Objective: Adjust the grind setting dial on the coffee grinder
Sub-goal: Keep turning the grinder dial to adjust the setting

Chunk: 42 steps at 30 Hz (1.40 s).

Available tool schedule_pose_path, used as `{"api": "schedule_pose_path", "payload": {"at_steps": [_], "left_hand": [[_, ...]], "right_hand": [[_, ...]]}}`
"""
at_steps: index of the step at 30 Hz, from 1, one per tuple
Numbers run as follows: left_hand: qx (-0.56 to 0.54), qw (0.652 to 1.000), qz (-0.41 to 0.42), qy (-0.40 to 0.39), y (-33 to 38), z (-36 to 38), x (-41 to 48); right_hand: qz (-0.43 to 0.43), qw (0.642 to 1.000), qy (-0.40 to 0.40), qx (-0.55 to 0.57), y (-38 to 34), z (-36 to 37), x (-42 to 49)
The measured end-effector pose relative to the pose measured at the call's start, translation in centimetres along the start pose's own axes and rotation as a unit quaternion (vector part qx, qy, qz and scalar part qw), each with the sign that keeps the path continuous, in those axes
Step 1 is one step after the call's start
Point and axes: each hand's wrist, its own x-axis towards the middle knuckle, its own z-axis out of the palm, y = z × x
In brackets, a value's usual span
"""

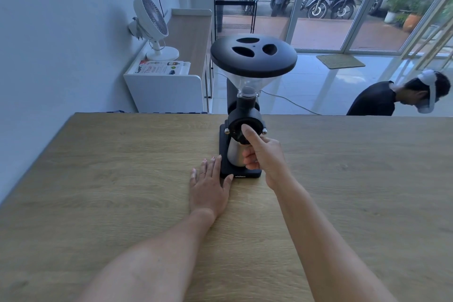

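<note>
A black coffee grinder (245, 110) stands on the wooden table (122, 167), with a clear funnel hopper under a wide black lid (253, 55). Its round grind dial (239, 129) faces me at the front of the body. A metal cup (234, 155) sits on the grinder's base below the dial. My right hand (263, 154) is at the dial, thumb pressed on its front face, other fingers curled beside the cup. My left hand (209, 184) lies flat on the table, fingers spread, touching the left edge of the grinder's base.
A white cabinet (164, 88) with a desk fan (153, 24) and a leaflet stands beyond the table at the left. A person in black (392, 98) bends down past the table's far right edge. A power cord (289, 100) runs across the floor behind the grinder.
</note>
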Motion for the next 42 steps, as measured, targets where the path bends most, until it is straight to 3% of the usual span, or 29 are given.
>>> {"api": "schedule_pose_path", "payload": {"at_steps": [12, 42], "left_hand": [[-0.005, 1.000, 0.000, 0.001, 0.02, -0.05, -0.06], [-0.002, 1.000, -0.001, 0.013, -0.17, 0.44, 0.17]], "right_hand": [[0.054, 0.995, -0.063, 0.060, 0.52, -0.26, 0.65], [0.032, 0.995, -0.025, 0.096, 0.57, -0.13, 0.60]]}}
